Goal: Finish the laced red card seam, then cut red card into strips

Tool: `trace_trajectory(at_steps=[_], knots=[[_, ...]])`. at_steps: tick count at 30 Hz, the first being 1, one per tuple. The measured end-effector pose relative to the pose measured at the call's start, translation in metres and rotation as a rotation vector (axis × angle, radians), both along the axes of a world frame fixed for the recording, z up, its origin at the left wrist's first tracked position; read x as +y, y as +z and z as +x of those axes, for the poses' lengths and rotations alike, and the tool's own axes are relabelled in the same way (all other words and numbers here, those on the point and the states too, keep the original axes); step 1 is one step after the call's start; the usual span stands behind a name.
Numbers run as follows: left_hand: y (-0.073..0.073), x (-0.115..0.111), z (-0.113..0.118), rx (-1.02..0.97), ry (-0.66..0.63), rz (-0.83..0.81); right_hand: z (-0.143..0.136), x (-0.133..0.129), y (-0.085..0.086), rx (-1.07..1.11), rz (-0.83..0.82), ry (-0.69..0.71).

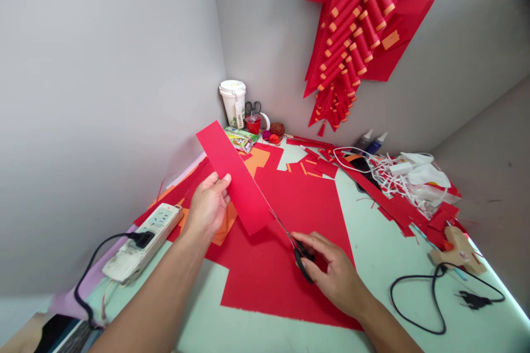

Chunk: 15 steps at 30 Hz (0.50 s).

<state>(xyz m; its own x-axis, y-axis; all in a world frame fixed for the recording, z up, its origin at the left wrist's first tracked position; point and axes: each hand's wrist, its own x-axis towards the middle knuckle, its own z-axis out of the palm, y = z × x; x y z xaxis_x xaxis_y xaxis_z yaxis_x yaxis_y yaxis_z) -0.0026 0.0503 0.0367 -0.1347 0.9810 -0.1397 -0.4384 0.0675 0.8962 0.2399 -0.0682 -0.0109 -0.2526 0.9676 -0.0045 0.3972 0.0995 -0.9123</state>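
Between its thumb and fingers, my left hand (209, 202) pinches a long strip of red paper (236, 174) by its left edge, tilted above the table. My right hand (327, 267) is closed round the black handles of a pair of scissors (295, 244). The scissor blades point up and left and lie along the strip's right edge near its lower end. Beneath both hands a large red sheet (290, 281) lies on the table, with orange paper (223, 231) partly under the strip on its left.
A white power strip (143, 245) with a black plug is at left. Along the back are a white cup (233, 103) and small paper pieces. White strings (397, 176), a tan glue gun (457, 251) and its black cord lie right. Red paper firecrackers (351, 38) hang on the wall.
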Motion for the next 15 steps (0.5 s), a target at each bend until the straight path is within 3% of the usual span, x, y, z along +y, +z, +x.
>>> trace_trajectory(at_steps=[15], knots=[[0.0018, -0.0027, 0.0021, -0.024, -0.003, -0.009, -0.0012, 0.0001, 0.0017, -0.009, 0.009, -0.003]])
